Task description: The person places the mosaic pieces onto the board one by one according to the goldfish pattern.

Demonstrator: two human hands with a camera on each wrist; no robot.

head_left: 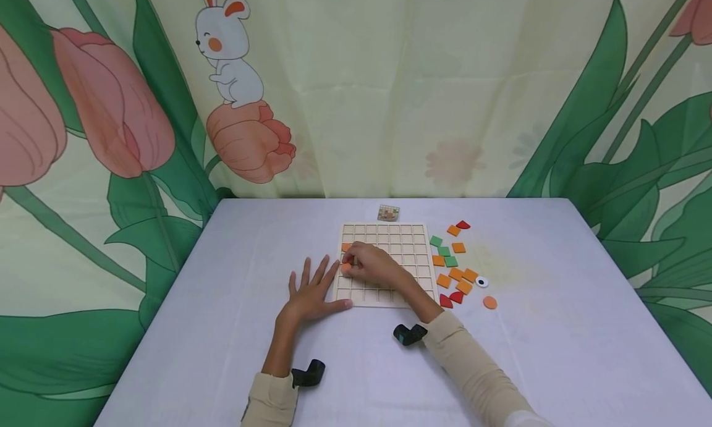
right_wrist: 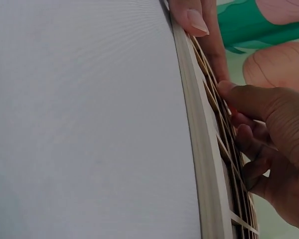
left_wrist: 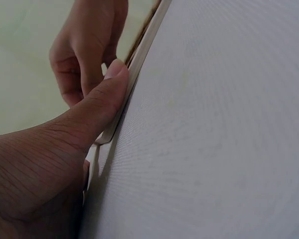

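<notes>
A pale wooden grid board (head_left: 389, 299) lies on the table. Over its left column my right hand (head_left: 375, 265) pinches an orange round piece (head_left: 346, 267) between thumb and fingers, low at the cells. In the right wrist view, only a sliver of that piece shows by the fingertips. Another orange piece (head_left: 346, 247) sits in a left-column cell just beyond it. My left hand (head_left: 310, 298) lies with fingers spread along the board's left side. Its thumb (left_wrist: 107, 89) rests on the board's near edge at the left corner.
Right of the board lie several orange squares (head_left: 458, 248), green squares (head_left: 451, 262), red rounded pieces (head_left: 456, 298), a white eye disc (head_left: 481, 282) and an orange disc (head_left: 490, 303). A small patterned card (head_left: 388, 213) lies behind the board. A printed curtain (head_left: 356, 105) hangs behind the table.
</notes>
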